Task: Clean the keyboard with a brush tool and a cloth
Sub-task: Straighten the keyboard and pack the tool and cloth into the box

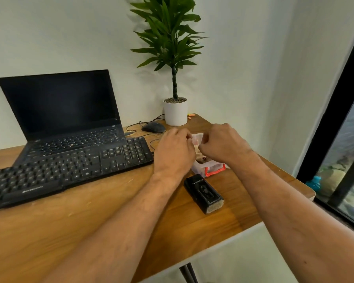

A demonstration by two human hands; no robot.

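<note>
The long black plastic keyboard lay untouched on the wooden desk, in front of an open black laptop with a dark screen. We judged the step in hand to be fetching the cloth: both our hands were gathered over a small clear plastic box with red clip handles just right of the keyboard's end. Our left hand and right hand each had fingers curled in toward a beige cloth showing between them in the box, but we could not tell whether either grip had actually closed on it, since the fingertips were hidden. The black rectangular brush tool with pale bristles at its near end lay flat on the desk just in front of the box, held by neither hand. The next move, as we judged it, called for lifting the cloth out and then taking up the brush. Farther back stood a black mouse and a green plant in a white pot.
</note>
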